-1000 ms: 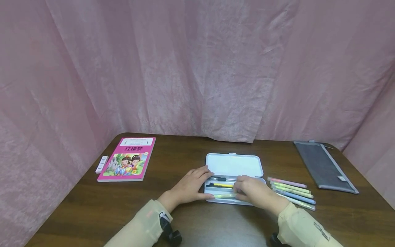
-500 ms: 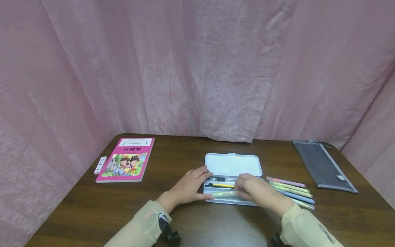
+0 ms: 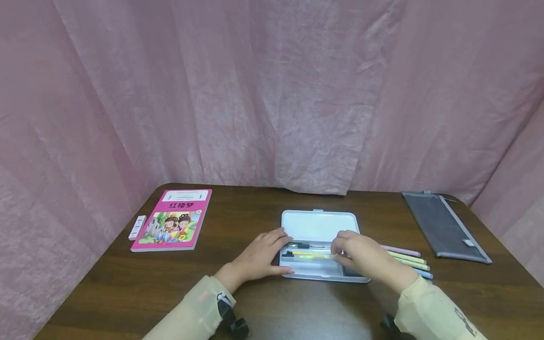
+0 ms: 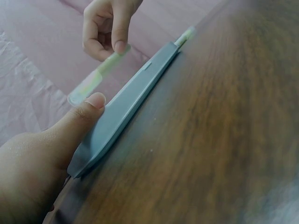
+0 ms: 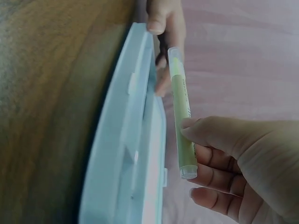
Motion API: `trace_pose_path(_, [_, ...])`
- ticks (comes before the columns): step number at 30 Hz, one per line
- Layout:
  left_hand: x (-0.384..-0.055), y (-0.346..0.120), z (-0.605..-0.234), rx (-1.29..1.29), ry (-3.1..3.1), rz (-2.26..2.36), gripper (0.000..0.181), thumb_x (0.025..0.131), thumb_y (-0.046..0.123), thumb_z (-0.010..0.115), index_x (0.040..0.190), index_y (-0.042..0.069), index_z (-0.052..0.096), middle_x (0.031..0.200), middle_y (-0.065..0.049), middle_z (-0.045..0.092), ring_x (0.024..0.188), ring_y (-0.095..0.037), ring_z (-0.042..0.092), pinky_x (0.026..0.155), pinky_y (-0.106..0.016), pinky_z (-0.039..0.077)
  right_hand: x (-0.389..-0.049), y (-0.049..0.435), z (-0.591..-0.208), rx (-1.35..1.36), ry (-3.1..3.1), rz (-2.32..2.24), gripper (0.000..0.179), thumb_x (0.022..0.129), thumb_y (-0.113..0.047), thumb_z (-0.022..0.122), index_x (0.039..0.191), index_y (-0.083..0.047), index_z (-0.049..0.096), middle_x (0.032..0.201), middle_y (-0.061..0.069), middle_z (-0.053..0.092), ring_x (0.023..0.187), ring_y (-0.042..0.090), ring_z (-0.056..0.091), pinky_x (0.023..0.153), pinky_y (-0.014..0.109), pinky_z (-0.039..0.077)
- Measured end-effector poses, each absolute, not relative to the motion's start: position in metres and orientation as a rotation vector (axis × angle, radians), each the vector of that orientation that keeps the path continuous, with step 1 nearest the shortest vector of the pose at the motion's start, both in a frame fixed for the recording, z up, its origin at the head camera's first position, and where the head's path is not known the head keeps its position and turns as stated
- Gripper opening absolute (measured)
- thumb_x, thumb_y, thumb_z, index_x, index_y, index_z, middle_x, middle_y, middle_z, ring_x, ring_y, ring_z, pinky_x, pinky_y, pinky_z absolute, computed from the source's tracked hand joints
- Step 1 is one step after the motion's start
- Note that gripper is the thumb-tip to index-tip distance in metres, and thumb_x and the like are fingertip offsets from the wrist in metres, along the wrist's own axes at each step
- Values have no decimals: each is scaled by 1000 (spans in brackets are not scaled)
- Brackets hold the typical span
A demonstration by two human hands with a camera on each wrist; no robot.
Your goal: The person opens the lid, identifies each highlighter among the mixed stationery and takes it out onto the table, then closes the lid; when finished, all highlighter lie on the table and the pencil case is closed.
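A pale blue pencil case [image 3: 312, 269] lies with its lid raised in the head view. Its left end is held by my left hand [image 3: 263, 254], thumb at the near rim and fingers toward the hinge. Between thumb and fingers, my right hand [image 3: 361, 255] pinches a yellow-green highlighter [image 5: 182, 121] with a clear cap. In the left wrist view the highlighter [image 4: 96, 81] is raised above the case's rim. Behind it in the case lie a dark pen [image 3: 299, 245] and a yellow pencil partly covered by the highlighter. A dark item shows in the case's right end, under my right hand.
Several highlighters [image 3: 408, 259] in pink, green and blue lie right of the case, partly hidden by my right hand. Farther right is a grey mesh zip pouch [image 3: 444, 229]. A pink book [image 3: 174, 219] and a white eraser [image 3: 137, 227] sit at the table's left.
My right hand has lifted the yellow-green highlighter up from the case's front compartment and moved slightly right, baring the compartment floor. My left hand stays on the case.
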State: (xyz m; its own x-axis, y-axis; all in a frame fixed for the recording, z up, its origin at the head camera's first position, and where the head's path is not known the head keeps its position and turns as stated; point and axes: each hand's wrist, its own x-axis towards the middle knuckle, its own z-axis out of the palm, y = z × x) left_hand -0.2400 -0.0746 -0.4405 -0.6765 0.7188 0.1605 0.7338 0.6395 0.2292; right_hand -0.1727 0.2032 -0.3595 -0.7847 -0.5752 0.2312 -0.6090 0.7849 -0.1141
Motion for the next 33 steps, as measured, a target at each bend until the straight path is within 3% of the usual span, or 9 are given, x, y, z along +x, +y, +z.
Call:
trace_pose_path(13, [-239, -75, -438, -1241, -2816, -424, 80, 84, 72, 51, 145, 21, 41, 153, -3, 39, 145, -19, 30, 116, -44, 30, -162, 222, -336, 836, -2823, 268, 10, 82, -17, 74, 85, -22, 67, 83, -13, 58, 73, 1, 53, 63, 23, 49])
trace_pose_path(24, [-238, -75, -438, -1241, -2821, -430, 80, 84, 71, 52, 145, 21, 41, 153, -3, 38, 145, -19, 30, 116, -44, 30, -154, 239, -332, 803, -2786, 322, 13, 81, -15, 75, 80, -23, 64, 80, -16, 53, 70, -5, 50, 60, 19, 46])
trace_pose_path(33, [-240, -75, -439, -1239, -2817, -425, 81, 83, 74, 49, 145, 21, 41, 153, -3, 38, 145, -19, 31, 116, -45, 31, -146, 253, -335, 738, -2793, 310, 17, 80, -17, 76, 79, -26, 62, 79, -19, 51, 74, -1, 52, 62, 21, 46])
